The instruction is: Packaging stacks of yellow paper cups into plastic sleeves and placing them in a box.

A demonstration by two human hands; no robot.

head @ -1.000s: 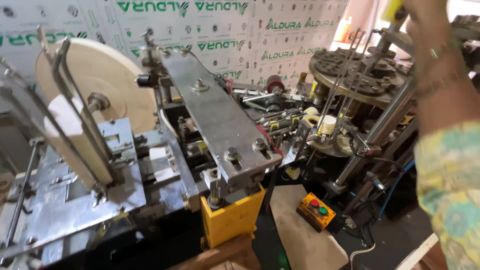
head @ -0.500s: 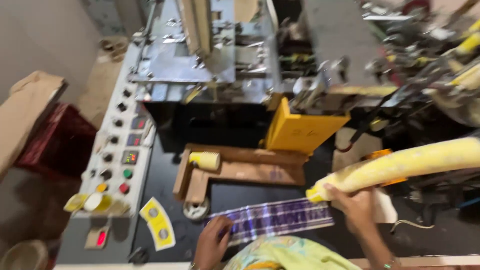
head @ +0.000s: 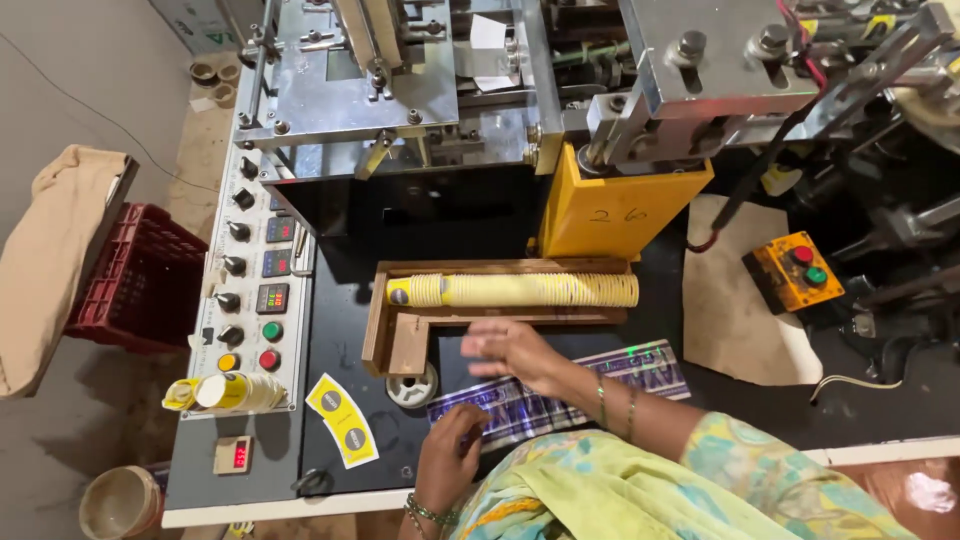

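Since half a second ago, the long stack of yellow paper cups [head: 515, 290] has left the right hand [head: 515, 350] and lies in the wooden tray [head: 378, 325] on the black counter [head: 335, 300], below the yellow machine block [head: 620, 205]. That hand hovers open and empty just near the tray. Left hand [head: 450, 455] presses fingers on the shiny printed sleeve [head: 560, 390], grip loose.

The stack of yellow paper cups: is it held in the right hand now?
No: the stack of yellow paper cups lies on its side in the wooden tray, and the right hand hovers open just in front of it.
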